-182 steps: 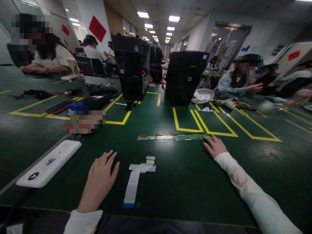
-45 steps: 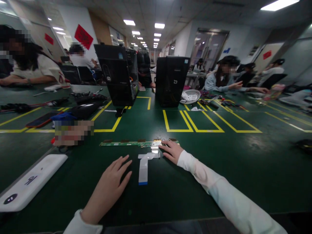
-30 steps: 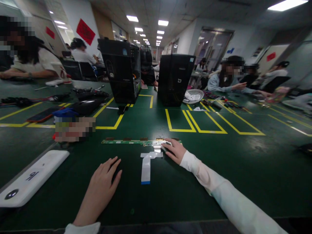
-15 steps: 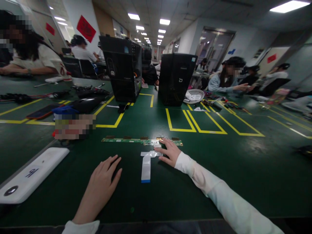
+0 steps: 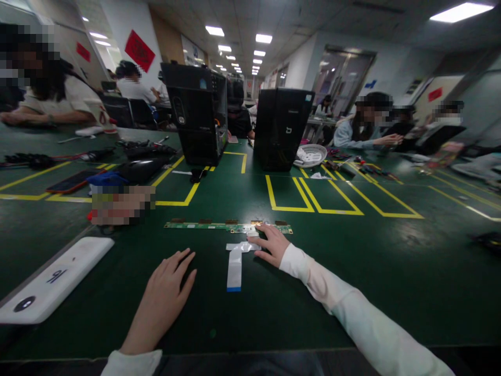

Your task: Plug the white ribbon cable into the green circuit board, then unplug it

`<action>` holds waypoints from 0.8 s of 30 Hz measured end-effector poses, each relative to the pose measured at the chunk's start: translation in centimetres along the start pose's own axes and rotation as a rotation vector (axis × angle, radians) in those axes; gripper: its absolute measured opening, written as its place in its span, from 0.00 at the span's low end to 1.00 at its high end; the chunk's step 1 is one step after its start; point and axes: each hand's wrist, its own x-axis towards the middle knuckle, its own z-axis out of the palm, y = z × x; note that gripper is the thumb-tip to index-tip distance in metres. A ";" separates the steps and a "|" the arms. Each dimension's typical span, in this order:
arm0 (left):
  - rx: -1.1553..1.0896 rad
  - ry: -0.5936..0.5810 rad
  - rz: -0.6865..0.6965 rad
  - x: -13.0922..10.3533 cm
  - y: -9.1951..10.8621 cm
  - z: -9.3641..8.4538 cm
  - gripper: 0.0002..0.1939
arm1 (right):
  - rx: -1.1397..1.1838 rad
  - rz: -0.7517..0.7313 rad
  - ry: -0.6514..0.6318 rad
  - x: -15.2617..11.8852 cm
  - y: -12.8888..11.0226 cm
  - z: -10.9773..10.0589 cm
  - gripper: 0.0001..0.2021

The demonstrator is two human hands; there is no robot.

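Right hand (image 5: 274,245) fingers on the white ribbon cable (image 5: 235,261) where it meets the green circuit strip (image 5: 203,225).
Left hand (image 5: 166,290) lies flat, fingers spread, empty (near the bench's (image 5: 391,271) front edge).

You have one view only, worn on your head, looking forward and down across the green table (image 5: 352,271). Your left hand (image 5: 166,292) and right hand (image 5: 272,245) sit close in the lower middle. Farther off, facing you, stand two black computer cases (image 5: 199,120), with the room and ceiling lights stretching behind. No second view overlaps it.
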 end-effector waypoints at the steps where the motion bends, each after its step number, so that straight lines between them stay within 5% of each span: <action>1: -0.002 0.006 0.001 0.0 0.0 0.0 0.27 | 0.000 -0.001 -0.001 0.0 0.0 0.1 0.24; 11: -0.024 0.007 -0.015 -0.1 0.0 0.0 0.26 | 0.005 0.013 0.019 -1.3 0.8 0.5 0.24; 24: -0.039 -0.008 -0.016 0.0 0.3 -0.3 0.26 | 0.048 0.011 0.086 -10.2 3.7 -2.6 0.24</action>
